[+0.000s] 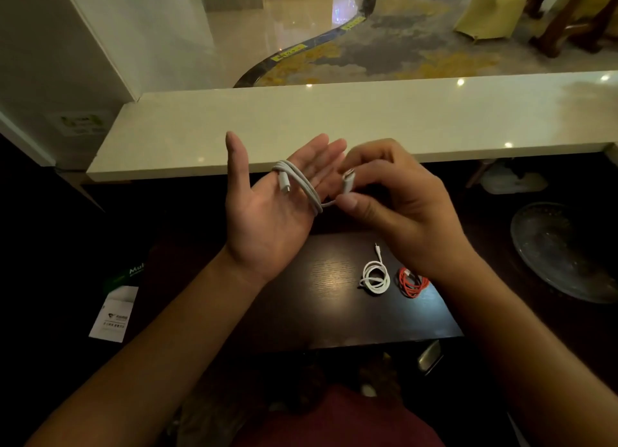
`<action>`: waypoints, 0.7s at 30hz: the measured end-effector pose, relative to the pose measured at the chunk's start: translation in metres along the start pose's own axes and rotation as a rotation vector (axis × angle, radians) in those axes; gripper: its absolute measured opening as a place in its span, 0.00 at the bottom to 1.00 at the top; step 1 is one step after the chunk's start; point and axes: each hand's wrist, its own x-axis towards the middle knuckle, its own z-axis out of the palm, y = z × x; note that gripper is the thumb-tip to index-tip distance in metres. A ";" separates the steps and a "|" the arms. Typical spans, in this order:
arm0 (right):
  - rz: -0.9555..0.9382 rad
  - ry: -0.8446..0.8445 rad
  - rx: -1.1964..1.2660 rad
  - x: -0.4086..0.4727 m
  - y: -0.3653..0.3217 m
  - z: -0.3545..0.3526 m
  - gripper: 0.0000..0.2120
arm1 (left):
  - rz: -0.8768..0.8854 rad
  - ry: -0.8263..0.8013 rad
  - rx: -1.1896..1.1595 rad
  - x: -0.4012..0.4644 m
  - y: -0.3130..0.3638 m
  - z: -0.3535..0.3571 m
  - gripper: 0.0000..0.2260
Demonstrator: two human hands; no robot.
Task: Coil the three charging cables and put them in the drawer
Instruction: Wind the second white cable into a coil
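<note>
My left hand (267,212) is held palm up above the dark desk, fingers spread, with a white charging cable (302,185) wound in several loops around the fingers. One plug lies on the palm. My right hand (394,205) pinches the cable's other plug end (346,179) between thumb and fingers, right beside the left fingertips. On the dark wooden desk (317,312) below lie a coiled white cable (376,276) and a coiled red cable (411,282), side by side, partly under my right wrist. No drawer is visible.
A pale stone counter ledge (334,122) runs across behind the hands. A glass plate (565,249) sits at the right of the desk. A white leaflet (113,316) and a green package (127,272) lie at the left. A metal handle-like piece (429,354) shows below the desk edge.
</note>
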 end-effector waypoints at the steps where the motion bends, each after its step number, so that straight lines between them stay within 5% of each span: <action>1: 0.040 -0.002 0.066 -0.001 -0.001 -0.001 0.06 | 0.010 0.003 -0.010 -0.003 0.000 0.000 0.49; 5: 0.208 -0.060 0.244 -0.009 -0.004 0.008 0.04 | 0.081 0.014 -0.107 -0.012 0.011 0.000 0.49; 14: 0.213 -0.258 0.243 -0.006 -0.006 0.029 0.03 | 0.147 0.072 -0.306 -0.004 0.037 0.007 0.50; 21: 0.162 -0.076 0.450 0.010 -0.015 0.000 0.04 | -0.003 -0.058 -0.264 -0.007 0.037 0.005 0.53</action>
